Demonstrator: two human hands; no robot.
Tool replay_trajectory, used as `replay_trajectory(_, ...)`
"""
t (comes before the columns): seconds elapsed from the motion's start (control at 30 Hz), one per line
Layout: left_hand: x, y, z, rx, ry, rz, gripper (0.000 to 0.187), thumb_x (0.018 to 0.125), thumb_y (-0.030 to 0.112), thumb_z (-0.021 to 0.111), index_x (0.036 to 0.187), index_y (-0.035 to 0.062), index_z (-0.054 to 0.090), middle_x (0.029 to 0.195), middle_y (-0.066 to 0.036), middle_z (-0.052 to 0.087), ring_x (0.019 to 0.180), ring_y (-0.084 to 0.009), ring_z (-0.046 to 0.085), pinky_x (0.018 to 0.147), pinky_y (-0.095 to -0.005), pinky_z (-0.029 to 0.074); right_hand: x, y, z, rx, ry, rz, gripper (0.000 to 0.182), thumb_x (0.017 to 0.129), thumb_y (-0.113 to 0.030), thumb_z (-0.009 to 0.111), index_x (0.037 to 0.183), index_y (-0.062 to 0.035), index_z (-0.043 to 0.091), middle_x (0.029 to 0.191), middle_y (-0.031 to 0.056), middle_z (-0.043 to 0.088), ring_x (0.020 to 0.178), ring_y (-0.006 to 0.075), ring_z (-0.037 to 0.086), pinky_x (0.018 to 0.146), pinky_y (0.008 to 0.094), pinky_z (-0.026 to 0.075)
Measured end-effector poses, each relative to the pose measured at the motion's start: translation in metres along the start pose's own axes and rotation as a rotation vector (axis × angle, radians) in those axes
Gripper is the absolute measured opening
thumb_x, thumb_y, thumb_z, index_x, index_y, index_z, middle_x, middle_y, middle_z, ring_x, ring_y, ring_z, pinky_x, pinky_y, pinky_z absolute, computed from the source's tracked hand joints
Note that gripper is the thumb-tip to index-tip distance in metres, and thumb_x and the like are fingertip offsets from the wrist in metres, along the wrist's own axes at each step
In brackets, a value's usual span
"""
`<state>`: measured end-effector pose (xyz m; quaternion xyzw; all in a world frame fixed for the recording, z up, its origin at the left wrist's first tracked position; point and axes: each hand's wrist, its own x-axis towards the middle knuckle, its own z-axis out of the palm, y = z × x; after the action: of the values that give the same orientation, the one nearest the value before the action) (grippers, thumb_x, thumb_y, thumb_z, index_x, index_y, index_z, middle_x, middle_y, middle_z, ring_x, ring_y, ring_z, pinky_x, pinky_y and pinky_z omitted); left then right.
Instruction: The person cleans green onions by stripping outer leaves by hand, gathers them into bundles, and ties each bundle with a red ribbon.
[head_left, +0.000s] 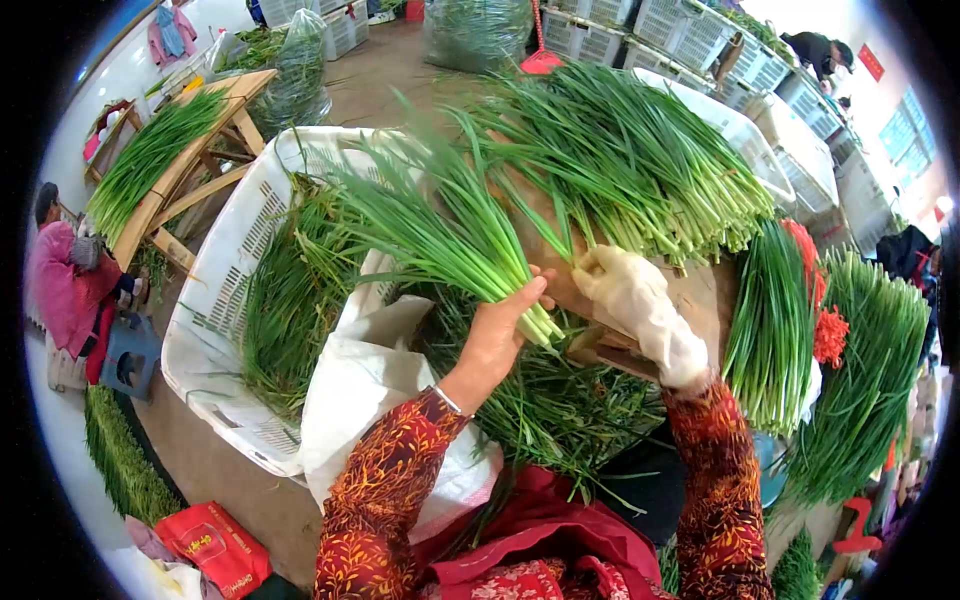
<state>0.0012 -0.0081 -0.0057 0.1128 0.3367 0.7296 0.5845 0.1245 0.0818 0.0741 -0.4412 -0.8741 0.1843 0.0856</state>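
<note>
My left hand (pixel 500 335), bare with a bracelet at the wrist, is closed round the lower stems of a bunch of garlic chives (pixel 450 235). The leaves fan up and away to the left, and their tips are blurred. My right hand (pixel 640 310) wears a pale glove. Its fingers are pinched at the near edge of a wooden board (pixel 700 310), on thin chive stalks (pixel 555 235) that run up to the fingertips. Behind it, a big pile of chives (pixel 630 150) covers the board, cut ends toward me.
A white plastic crate (pixel 230 290) with loose leaves stands at left, a white sack (pixel 365 390) beside it. More trimmings (pixel 560 410) lie below my hands. Chive bundles (pixel 770 340) and red ties (pixel 830 335) are at right. Another person (pixel 75 265) sits far left.
</note>
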Motion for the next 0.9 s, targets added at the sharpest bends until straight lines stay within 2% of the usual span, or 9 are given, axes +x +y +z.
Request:
replay_trajectory(0.1, -0.001, 0.001, 0.006, 0.004, 0.006, -0.001, 0.026, 0.08, 0.017, 0.065, 0.101, 0.0038, 0.055, 0.09, -0.002, 0.059, 0.077, -0.0115, 0.056, 0.066, -0.0264, 0.047, -0.035, 0.0, 0.002, 0.318, -0.084, -0.002, 0.023, 0.074, -0.027, 0.064, 0.083, -0.0064, 0.06, 0.071, 0.0096, 0.059, 0.067, 0.0235, 0.059, 0.061, 0.0327, 0.046)
replay_trajectory(0.23, -0.007, -0.003, 0.013, 0.0, 0.04, -0.039, 0.026, 0.079, 0.016, 0.065, 0.1, 0.004, 0.055, 0.089, -0.002, 0.058, 0.078, -0.0125, 0.056, 0.068, -0.028, 0.047, -0.051, 0.007, 0.016, 0.437, -0.06, -0.043, 0.022, 0.075, -0.023, 0.066, 0.086, -0.0052, 0.059, 0.069, 0.0082, 0.059, 0.063, 0.0191, 0.058, 0.059, 0.0298, 0.045)
replay_trajectory(0.37, -0.022, -0.007, 0.026, -0.01, 0.046, 0.0, 0.025, 0.079, 0.014, 0.064, 0.101, 0.0048, 0.054, 0.091, -0.002, 0.058, 0.081, -0.0127, 0.057, 0.07, -0.0289, 0.049, -0.05, 0.009, 0.022, 0.999, 0.001, 0.046, 0.02, 0.082, -0.019, 0.062, 0.091, -0.0014, 0.058, 0.074, 0.0014, 0.058, 0.066, 0.0071, 0.051, 0.059, 0.0201, 0.042)
replay_trajectory(0.53, -0.021, -0.003, 0.029, -0.016, 0.02, 0.113, 0.024, 0.08, 0.013, 0.063, 0.1, 0.0049, 0.054, 0.093, -0.003, 0.058, 0.083, -0.0128, 0.056, 0.071, -0.0295, 0.048, -0.069, 0.011, 0.011, 1.21, -0.025, 0.175, 0.016, 0.082, -0.016, 0.06, 0.088, -0.0013, 0.057, 0.076, -0.0009, 0.056, 0.068, 0.0067, 0.05, 0.062, 0.0197, 0.041)
replay_trajectory(0.67, -0.025, 0.017, 0.034, 0.02, 0.04, 0.237, 0.023, 0.078, 0.009, 0.064, 0.099, 0.0041, 0.056, 0.094, -0.004, 0.06, 0.081, -0.0125, 0.058, 0.07, -0.0277, 0.05, -0.109, 0.022, 0.001, 1.418, 0.063, -0.08, 0.005, 0.082, -0.008, 0.054, 0.082, -0.0028, 0.055, 0.074, 0.0002, 0.054, 0.07, 0.0087, 0.049, 0.064, 0.0212, 0.04)
replay_trajectory(0.73, -0.019, 0.026, 0.031, 0.021, 0.115, 0.27, 0.024, 0.078, 0.008, 0.065, 0.1, 0.0045, 0.056, 0.093, -0.003, 0.06, 0.081, -0.0124, 0.058, 0.068, -0.0275, 0.051, -0.13, 0.045, 0.0, 1.085, -0.221, -0.247, 0.019, 0.084, -0.022, 0.056, 0.084, -0.0031, 0.057, 0.079, 0.0039, 0.058, 0.074, 0.0163, 0.055, 0.068, 0.0269, 0.043)
replay_trajectory(0.8, -0.02, 0.028, 0.031, 0.092, 0.15, 0.331, 0.025, 0.078, 0.009, 0.065, 0.1, 0.0045, 0.055, 0.093, -0.003, 0.06, 0.081, -0.0127, 0.058, 0.066, -0.0287, 0.051, -0.13, 0.044, -0.003, 0.483, -0.827, 0.153, 0.037, 0.083, -0.041, 0.054, 0.087, -0.0047, 0.06, 0.086, 0.0085, 0.062, 0.081, 0.025, 0.058, 0.073, 0.0334, 0.044)
replay_trajectory(0.83, -0.02, 0.025, 0.03, 0.113, 0.138, 0.321, 0.026, 0.078, 0.009, 0.065, 0.101, 0.0046, 0.055, 0.094, -0.004, 0.06, 0.081, -0.0126, 0.058, 0.067, -0.0288, 0.051, -0.13, 0.052, 0.01, 0.031, -0.666, -0.069, 0.05, 0.08, -0.054, 0.05, 0.091, -0.0073, 0.062, 0.091, 0.0094, 0.063, 0.086, 0.0288, 0.059, 0.077, 0.0373, 0.044)
replay_trajectory(0.9, -0.021, 0.016, 0.038, 0.156, 0.122, 0.327, 0.026, 0.078, 0.009, 0.065, 0.102, 0.0045, 0.055, 0.094, -0.004, 0.06, 0.081, -0.0126, 0.058, 0.067, -0.0288, 0.051, -0.122, 0.059, 0.009, 0.444, -0.239, -0.022, 0.04, 0.078, -0.046, 0.058, 0.093, -0.0091, 0.061, 0.089, 0.0101, 0.063, 0.085, 0.0273, 0.059, 0.073, 0.035, 0.045)
